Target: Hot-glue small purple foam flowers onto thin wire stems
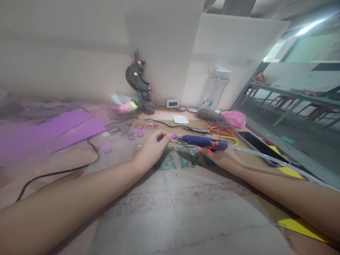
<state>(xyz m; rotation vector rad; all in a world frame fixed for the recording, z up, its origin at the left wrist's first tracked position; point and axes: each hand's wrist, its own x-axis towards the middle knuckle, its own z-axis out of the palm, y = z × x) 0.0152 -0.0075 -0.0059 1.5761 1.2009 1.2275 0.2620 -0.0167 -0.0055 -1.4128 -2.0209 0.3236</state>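
Between thumb and fingers, my left hand (pixel 156 143) pinches a small purple foam piece (pixel 174 135). My right hand (pixel 216 156) is wrapped around a blue hot glue gun (pixel 199 141), with a red light glowing near its underside. The gun's nozzle points left, right at the purple piece; whether the two touch I cannot tell. A long clear glue stick (pixel 260 153) runs out of the gun's back toward the right. Several small purple scraps (pixel 139 131) lie just beyond my left hand, and another purple piece (pixel 105 149) rests farther left.
Purple sheets (pixel 77 127) cover the left side. A dark crescent ornament (pixel 136 78) stands at the back near a white digital clock (pixel 173 103) and a clear bottle (pixel 215 90). Grey yarn (pixel 214 116), orange-handled pliers (pixel 221 131) and a phone (pixel 261 147) lie on the right. A black cord (pixel 57 173) crosses the left.
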